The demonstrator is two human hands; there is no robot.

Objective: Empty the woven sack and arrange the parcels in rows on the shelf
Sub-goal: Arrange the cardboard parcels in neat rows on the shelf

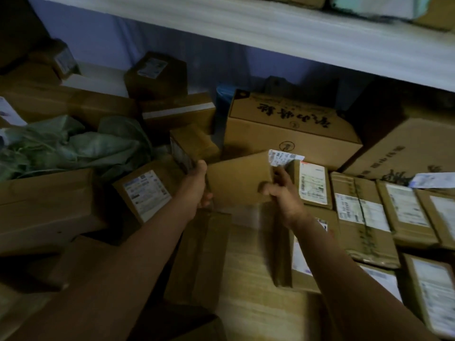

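A flat brown cardboard parcel (pixel 237 178) with a white label on its far right corner is held between both hands in the middle of the shelf. My left hand (pixel 197 185) grips its left edge, thumb on top. My right hand (pixel 283 193) grips its right edge, fingers curled over it. The green woven sack (pixel 73 146) lies crumpled at the left, among loose boxes. Labelled parcels (pixel 359 212) lie side by side in rows at the right.
A large printed carton (pixel 293 129) stands just behind the held parcel, and a bigger one (pixel 403 148) fills the right rear. Loose boxes (pixel 145 190) crowd the left. A white upper shelf board (pixel 270 25) runs overhead. Bare wooden shelf surface (pixel 248 279) shows between my forearms.
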